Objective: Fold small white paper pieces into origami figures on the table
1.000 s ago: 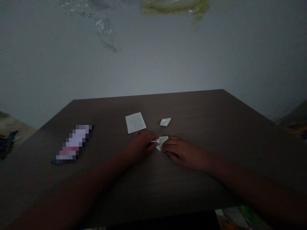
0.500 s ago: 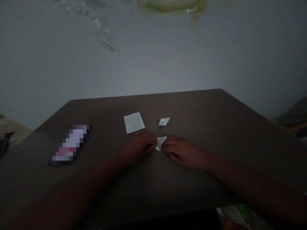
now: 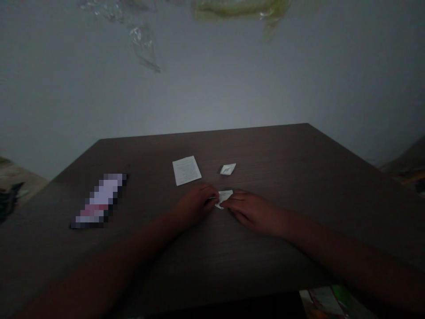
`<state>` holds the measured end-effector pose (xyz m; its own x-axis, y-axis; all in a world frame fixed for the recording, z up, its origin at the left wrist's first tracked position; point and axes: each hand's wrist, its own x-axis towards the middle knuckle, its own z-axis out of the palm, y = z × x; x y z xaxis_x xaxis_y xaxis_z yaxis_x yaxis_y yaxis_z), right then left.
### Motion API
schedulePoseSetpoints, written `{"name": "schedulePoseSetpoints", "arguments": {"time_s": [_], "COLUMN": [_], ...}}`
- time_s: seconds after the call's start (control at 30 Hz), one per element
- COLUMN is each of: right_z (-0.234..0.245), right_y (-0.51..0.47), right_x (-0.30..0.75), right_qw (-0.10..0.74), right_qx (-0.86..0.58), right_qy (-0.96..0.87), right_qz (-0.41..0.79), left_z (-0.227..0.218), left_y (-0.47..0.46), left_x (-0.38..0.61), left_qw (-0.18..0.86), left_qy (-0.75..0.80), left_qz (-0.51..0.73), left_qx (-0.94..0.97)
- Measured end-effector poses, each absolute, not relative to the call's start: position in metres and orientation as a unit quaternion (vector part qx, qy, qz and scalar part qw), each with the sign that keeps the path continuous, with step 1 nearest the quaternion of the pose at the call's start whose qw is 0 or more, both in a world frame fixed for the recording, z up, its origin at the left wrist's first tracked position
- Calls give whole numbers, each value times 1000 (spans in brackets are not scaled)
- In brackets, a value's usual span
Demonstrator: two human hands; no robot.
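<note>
A small piece of folded white paper (image 3: 225, 195) lies on the table between my two hands, its side edges covered by fingers. My left hand (image 3: 199, 199) pinches its left edge between thumb and fingers. From the right, my right hand (image 3: 250, 208) grips it with fingers held together at the tips. A small folded paper boat shape (image 3: 228, 169) sits just beyond, touched by neither hand. Beyond my left hand lies a flat square paper sheet (image 3: 186, 170) with fine print.
The dark wooden table (image 3: 265, 150) meets a pale wall (image 3: 215, 88) at its far edge. A phone-like object (image 3: 101, 199), pixelated, lies at the left. Clear plastic (image 3: 142, 44) and yellow plastic (image 3: 239, 9) hang on the wall. Colourful packaging (image 3: 327, 301) shows below the near edge.
My right fingertips have shifted slightly left over the paper, and its near corner looks more folded. My left hand keeps its pinch. The view has shifted very slightly.
</note>
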<state>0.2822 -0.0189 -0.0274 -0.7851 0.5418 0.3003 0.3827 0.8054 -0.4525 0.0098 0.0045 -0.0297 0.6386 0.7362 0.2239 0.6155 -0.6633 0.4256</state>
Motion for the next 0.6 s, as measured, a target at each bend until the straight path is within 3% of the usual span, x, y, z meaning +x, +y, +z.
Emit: {"name": "schedulePoseSetpoints", "arguments": {"time_s": [0.6], "right_z": [-22], "right_y": [-28], "right_x": [275], "right_qw": [153], "right_qx": [-252], "right_qy": [-944], "right_qz": [149], "left_z": [-32], "left_y": [3], "left_x": [11], "left_qw": [173], "left_qy": [380], "left_qz": [194], "left_qx": [888]}}
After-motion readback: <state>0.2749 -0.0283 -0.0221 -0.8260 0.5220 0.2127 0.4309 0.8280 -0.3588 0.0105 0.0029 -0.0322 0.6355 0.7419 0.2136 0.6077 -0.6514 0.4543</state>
